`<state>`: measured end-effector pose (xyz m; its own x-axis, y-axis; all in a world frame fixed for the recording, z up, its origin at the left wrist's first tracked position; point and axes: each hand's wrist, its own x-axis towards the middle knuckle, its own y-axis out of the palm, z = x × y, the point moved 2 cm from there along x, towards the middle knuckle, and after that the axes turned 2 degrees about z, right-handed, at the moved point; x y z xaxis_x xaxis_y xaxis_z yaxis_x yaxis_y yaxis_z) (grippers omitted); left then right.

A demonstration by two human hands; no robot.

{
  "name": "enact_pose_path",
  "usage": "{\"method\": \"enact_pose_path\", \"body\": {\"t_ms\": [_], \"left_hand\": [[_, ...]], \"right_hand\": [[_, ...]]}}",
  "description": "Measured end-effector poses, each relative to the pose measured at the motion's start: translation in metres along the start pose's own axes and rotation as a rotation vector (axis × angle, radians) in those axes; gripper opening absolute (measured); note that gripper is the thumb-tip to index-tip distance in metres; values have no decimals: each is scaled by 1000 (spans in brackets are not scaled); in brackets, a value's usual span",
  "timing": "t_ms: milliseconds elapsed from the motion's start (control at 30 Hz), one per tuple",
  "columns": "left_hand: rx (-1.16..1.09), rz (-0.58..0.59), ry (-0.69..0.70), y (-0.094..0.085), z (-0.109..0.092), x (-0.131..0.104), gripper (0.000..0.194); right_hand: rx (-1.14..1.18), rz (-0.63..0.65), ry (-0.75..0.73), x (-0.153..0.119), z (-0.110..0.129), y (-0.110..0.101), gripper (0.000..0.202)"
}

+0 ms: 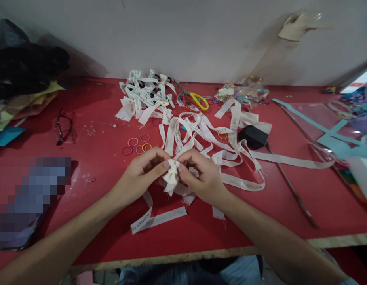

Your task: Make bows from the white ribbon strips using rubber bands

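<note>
A small cream fabric bow is pinched between my left hand and my right hand, thumbs and fingertips on its two sides. Frayed cloth ends hang below it. Printed white ribbon curls on the red table under my hands, and more loops of long ribbon spread behind and to the right. Finished-looking bows lie heaped at the back. Several thin coloured elastic rings are left of the ribbon. Fingers of both hands are bent, partly hiding the bow's sides.
Scissors with red and yellow handles lie at the back. Glasses and a pixelated device are at left. A black object, a thin rod and teal strips lie right. The table's front edge is near my forearms.
</note>
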<state>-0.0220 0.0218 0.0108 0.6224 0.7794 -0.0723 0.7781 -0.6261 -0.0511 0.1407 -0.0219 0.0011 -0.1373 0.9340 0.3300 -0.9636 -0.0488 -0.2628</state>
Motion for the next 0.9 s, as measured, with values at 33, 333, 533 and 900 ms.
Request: {"method": "enact_pose_path", "body": {"t_ms": [33, 333, 533, 900], "left_hand": [[19, -6, 4, 0, -1, 0, 22], [314, 6, 164, -1, -3, -3, 20], [348, -22, 170, -2, -4, -3, 19], [136, -1, 130, 1, -2, -3, 16]], "right_hand": [[-10, -3, -2, 0, 1, 0, 7], [-126, 73, -28, 1, 3, -1, 6], [-222, 47, -53, 0, 1, -2, 8], [-186, -101, -28, -1, 2, -5, 9]]}}
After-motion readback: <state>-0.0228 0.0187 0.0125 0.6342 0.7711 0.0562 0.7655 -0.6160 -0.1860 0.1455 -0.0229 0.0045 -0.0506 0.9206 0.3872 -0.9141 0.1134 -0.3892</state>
